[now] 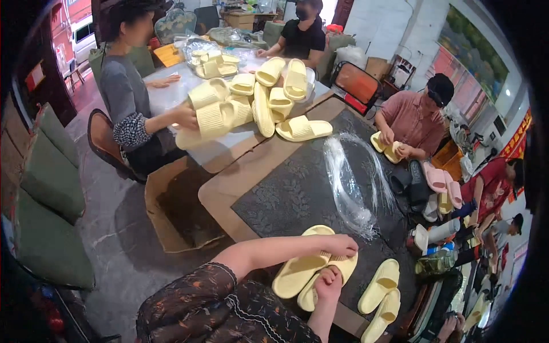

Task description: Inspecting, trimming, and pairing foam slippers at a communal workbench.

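Observation:
A pale yellow slide slipper (347, 267) lies under both my hands at the near edge of the dark table. My left hand (342, 246) comes across from the left, fingers bent and closed at the slipper's strap. Beside the same strap, my right hand (328, 282) is curled closed, its fingertips partly hidden. A second yellow slipper (291, 277) rests alongside, partly covered by my left forearm. To the right stands another pair, one yellow slipper (378, 286) next to its mate (383, 316).
Clear plastic bags (346, 186) lie across the dark tabletop (274, 194). A heap of yellow slippers (263, 108) covers the adjoining table's near corner. An open cardboard box (177, 206) stands on the floor at left. Several people work around; one (412, 117) opposite handles yellow slippers.

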A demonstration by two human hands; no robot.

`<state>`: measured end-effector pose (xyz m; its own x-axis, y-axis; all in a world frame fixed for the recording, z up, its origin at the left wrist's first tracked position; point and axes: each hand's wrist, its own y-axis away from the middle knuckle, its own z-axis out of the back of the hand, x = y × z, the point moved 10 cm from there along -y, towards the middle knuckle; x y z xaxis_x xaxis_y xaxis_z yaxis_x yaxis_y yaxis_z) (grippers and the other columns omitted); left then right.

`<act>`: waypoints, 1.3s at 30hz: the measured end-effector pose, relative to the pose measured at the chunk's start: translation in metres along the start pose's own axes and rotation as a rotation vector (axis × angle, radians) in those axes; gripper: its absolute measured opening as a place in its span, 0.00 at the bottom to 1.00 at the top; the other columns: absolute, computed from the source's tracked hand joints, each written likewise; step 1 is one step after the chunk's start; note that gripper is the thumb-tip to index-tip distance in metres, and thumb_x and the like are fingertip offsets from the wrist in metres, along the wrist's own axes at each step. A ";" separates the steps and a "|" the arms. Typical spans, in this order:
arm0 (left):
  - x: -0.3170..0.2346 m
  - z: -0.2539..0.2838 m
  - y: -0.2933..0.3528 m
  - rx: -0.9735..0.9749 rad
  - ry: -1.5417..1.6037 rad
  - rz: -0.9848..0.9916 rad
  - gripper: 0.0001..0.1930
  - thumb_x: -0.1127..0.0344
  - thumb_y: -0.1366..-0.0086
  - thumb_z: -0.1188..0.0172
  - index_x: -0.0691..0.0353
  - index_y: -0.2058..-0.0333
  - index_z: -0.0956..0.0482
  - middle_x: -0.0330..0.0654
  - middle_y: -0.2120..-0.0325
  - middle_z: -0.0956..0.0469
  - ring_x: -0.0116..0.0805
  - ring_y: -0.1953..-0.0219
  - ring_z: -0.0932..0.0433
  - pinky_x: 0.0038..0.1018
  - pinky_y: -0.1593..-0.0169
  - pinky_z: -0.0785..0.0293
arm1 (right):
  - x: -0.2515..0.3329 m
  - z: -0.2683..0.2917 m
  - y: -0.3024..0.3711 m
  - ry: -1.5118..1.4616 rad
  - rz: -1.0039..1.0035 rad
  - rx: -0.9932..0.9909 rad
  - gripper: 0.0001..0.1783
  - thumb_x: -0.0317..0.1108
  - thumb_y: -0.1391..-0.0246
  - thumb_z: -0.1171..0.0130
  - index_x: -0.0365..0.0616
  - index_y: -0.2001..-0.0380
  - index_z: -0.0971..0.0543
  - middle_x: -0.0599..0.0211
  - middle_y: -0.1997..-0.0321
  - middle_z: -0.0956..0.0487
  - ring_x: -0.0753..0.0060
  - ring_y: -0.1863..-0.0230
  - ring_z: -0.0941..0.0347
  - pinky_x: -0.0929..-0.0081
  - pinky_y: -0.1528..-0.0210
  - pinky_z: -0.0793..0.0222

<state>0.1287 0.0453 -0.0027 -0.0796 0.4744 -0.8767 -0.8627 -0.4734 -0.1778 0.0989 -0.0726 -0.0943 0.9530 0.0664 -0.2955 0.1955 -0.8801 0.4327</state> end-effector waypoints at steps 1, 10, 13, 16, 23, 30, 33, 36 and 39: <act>-0.002 0.000 0.006 0.036 0.020 0.017 0.14 0.56 0.39 0.46 0.61 0.67 0.19 0.48 0.71 0.19 0.46 0.65 0.21 0.37 0.60 0.27 | -0.004 0.005 0.000 -0.004 -0.027 0.001 0.11 0.33 0.38 0.59 0.45 0.75 0.33 0.76 0.78 0.33 0.82 0.81 0.41 0.83 0.80 0.43; -0.008 -0.009 0.030 0.139 0.036 0.025 0.14 0.55 0.42 0.43 0.57 0.64 0.18 0.44 0.70 0.18 0.41 0.65 0.20 0.35 0.60 0.27 | -0.044 0.014 0.015 -0.122 -0.003 -0.177 0.16 0.33 0.39 0.58 0.49 0.82 0.33 0.79 0.86 0.40 0.85 0.84 0.44 0.87 0.83 0.50; 0.000 -0.005 0.031 0.114 0.074 0.074 0.13 0.56 0.42 0.42 0.55 0.65 0.17 0.44 0.71 0.19 0.44 0.66 0.21 0.36 0.61 0.27 | -0.041 0.011 0.009 -0.102 -0.011 -0.073 0.15 0.33 0.39 0.58 0.49 0.81 0.33 0.79 0.85 0.40 0.84 0.85 0.44 0.87 0.83 0.49; -0.007 -0.005 0.033 0.043 -0.264 -0.122 0.12 0.57 0.40 0.41 0.58 0.64 0.17 0.43 0.69 0.19 0.43 0.69 0.25 0.39 0.60 0.30 | -0.043 0.007 0.010 -0.038 0.013 -0.090 0.14 0.34 0.38 0.59 0.47 0.78 0.33 0.78 0.84 0.40 0.85 0.85 0.45 0.87 0.85 0.50; 0.016 0.011 0.032 -0.095 -0.278 0.121 0.11 0.56 0.42 0.40 0.54 0.68 0.14 0.41 0.70 0.18 0.44 0.64 0.29 0.36 0.54 0.33 | -0.038 0.012 0.018 0.068 0.064 -0.076 0.11 0.35 0.35 0.59 0.44 0.71 0.31 0.76 0.80 0.36 0.85 0.84 0.43 0.87 0.86 0.48; 0.016 0.020 0.036 -0.169 -0.216 0.124 0.10 0.57 0.42 0.39 0.54 0.68 0.14 0.43 0.71 0.19 0.44 0.64 0.27 0.35 0.51 0.34 | -0.037 0.009 0.020 0.094 0.055 -0.017 0.10 0.35 0.35 0.57 0.41 0.67 0.31 0.73 0.72 0.30 0.85 0.82 0.42 0.87 0.85 0.48; 0.008 0.034 0.035 -0.249 -0.254 0.087 0.10 0.58 0.44 0.40 0.54 0.72 0.14 0.45 0.77 0.20 0.46 0.70 0.25 0.37 0.56 0.34 | -0.035 0.007 0.026 0.160 0.106 -0.076 0.10 0.34 0.35 0.57 0.41 0.67 0.31 0.74 0.74 0.32 0.86 0.82 0.42 0.87 0.84 0.47; 0.007 0.034 0.038 -0.280 -0.328 0.037 0.10 0.57 0.44 0.40 0.54 0.71 0.15 0.44 0.77 0.20 0.47 0.69 0.25 0.37 0.57 0.34 | -0.029 0.014 0.028 0.232 0.139 -0.124 0.09 0.33 0.35 0.57 0.42 0.69 0.31 0.75 0.75 0.34 0.86 0.81 0.42 0.87 0.84 0.46; 0.017 0.030 0.036 -0.215 -0.307 0.122 0.10 0.57 0.43 0.39 0.54 0.69 0.14 0.45 0.75 0.20 0.47 0.66 0.26 0.38 0.56 0.32 | -0.030 0.018 0.024 0.226 0.078 -0.094 0.10 0.33 0.35 0.58 0.43 0.71 0.32 0.76 0.76 0.35 0.86 0.80 0.42 0.87 0.83 0.46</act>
<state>0.0808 0.0586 -0.0107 -0.3490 0.5891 -0.7288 -0.7161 -0.6693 -0.1981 0.0708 -0.1045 -0.0905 0.9915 0.1132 -0.0646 0.1302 -0.8397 0.5272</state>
